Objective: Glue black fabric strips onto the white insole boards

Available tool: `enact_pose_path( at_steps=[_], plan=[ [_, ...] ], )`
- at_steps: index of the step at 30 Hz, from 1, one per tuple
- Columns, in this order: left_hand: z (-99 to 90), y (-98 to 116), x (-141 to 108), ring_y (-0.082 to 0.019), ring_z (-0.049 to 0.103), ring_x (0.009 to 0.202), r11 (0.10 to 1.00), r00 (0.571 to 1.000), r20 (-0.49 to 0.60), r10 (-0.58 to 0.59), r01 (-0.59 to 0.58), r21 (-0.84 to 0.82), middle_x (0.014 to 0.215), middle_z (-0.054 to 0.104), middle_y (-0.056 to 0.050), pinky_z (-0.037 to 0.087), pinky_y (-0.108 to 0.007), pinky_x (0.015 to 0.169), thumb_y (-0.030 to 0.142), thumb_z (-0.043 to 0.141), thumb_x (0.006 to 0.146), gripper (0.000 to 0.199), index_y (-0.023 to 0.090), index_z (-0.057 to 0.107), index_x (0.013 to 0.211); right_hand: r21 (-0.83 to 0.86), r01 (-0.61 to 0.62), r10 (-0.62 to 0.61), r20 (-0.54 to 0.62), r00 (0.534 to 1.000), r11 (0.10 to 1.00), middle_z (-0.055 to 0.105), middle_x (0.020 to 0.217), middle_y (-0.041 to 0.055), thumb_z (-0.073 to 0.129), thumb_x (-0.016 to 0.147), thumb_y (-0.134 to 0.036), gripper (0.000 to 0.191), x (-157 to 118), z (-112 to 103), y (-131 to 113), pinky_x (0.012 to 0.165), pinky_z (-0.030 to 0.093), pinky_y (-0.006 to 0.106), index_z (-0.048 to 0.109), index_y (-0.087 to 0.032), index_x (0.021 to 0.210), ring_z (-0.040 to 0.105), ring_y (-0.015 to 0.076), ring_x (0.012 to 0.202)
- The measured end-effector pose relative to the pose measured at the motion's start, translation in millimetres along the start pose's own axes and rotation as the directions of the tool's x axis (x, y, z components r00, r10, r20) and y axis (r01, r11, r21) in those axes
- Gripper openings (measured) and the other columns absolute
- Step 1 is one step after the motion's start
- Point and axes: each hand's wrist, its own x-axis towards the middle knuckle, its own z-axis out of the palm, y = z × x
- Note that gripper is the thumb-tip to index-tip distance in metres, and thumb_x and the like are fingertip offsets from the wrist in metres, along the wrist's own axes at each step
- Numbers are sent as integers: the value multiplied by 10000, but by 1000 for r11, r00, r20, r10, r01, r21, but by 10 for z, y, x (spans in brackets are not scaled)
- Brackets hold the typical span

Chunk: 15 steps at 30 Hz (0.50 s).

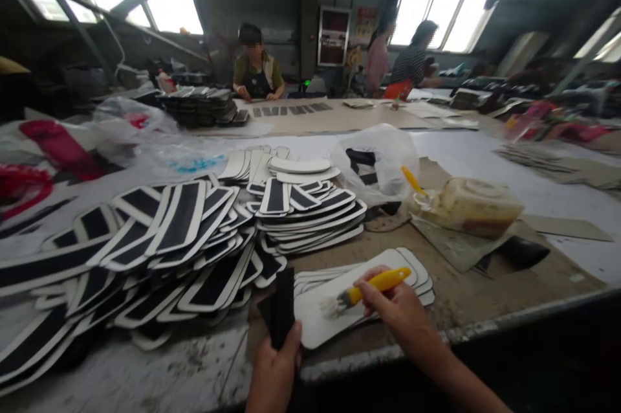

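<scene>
My right hand (395, 306) grips a yellow-handled brush (383, 280), its pale bristles down on the top white rounded panel (315, 319). More white panels lie fanned beneath that one. In my left hand (276, 361) is a black strip (284, 303), held upright at the left end of the panel. Left of my hands spreads a large heap of white panels with black strips on them (179, 215). Behind the fanned panels stands a neater stack of the same kind (315, 219).
A glue-stained plastic container (470, 206) with another yellow brush (412, 180) sits at the right. Behind the stack is a clear plastic bag (383, 160). Plastic bags and red items lie far left. Other people work at the tables beyond. The table's front edge (354, 364) is close.
</scene>
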Motion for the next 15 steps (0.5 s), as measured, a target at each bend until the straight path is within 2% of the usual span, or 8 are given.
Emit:
enact_pose_path(
  at_steps=[3, 6, 10, 15],
  plan=[
    [41, -16, -21, -94, 329, 449, 995, 1000, 0, -19, 19, -100, 437, 397, 56, 236, -248, 460, 584, 671, 622, 447, 189, 478, 537, -174, 27, -41, -78, 996, 984, 591, 661, -4, 623, 752, -503, 313, 22, -217, -6, 537, 487, 284, 582, -194, 792, 590, 162, 540],
    [56, 11, -48, -93, 321, 470, 991, 999, -8, -33, 32, -129, 461, 390, 65, 231, -236, 470, 558, 685, 624, 422, 173, 513, 617, -341, 46, -96, -131, 987, 939, 617, 675, 11, 595, 777, -496, 303, 29, -431, 9, 569, 493, 302, 600, -196, 815, 615, 182, 574],
    [33, 11, -58, -96, 322, 480, 997, 1000, 17, -19, 20, -71, 473, 381, 58, 245, -240, 478, 567, 654, 665, 429, 173, 501, 589, -537, 72, -193, -172, 966, 841, 640, 685, 22, 553, 814, -484, 295, 33, -653, 17, 567, 478, 314, 609, -198, 859, 624, 195, 589],
    [46, -41, -29, -116, 369, 476, 998, 996, -60, -66, 66, -13, 452, 412, 41, 273, -254, 491, 619, 672, 605, 482, 188, 474, 521, -702, 132, -342, -167, 925, 700, 659, 754, 31, 509, 854, -453, 275, 104, -844, 40, 606, 470, 315, 604, -195, 865, 623, 185, 614]
  ],
)
